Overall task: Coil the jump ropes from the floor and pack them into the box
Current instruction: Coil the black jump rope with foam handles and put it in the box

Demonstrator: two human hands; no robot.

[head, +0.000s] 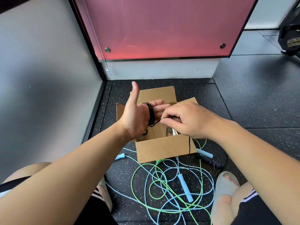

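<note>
Left hand [138, 117], fingers straight, is carrying the coiled black jump rope [151, 113] above the cardboard box [162, 148]; right hand [186, 120] is pinching its strand. Blue rope [185, 189] and green rope [160, 160] are lying tangled on the speckled rubber floor [243, 103] at 6 o'clock; pink panel [162, 26] at 12.

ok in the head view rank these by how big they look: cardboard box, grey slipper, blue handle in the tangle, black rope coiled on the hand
1. cardboard box
2. grey slipper, though nearer the camera
3. blue handle and black rope: look alike, not ranked
</note>
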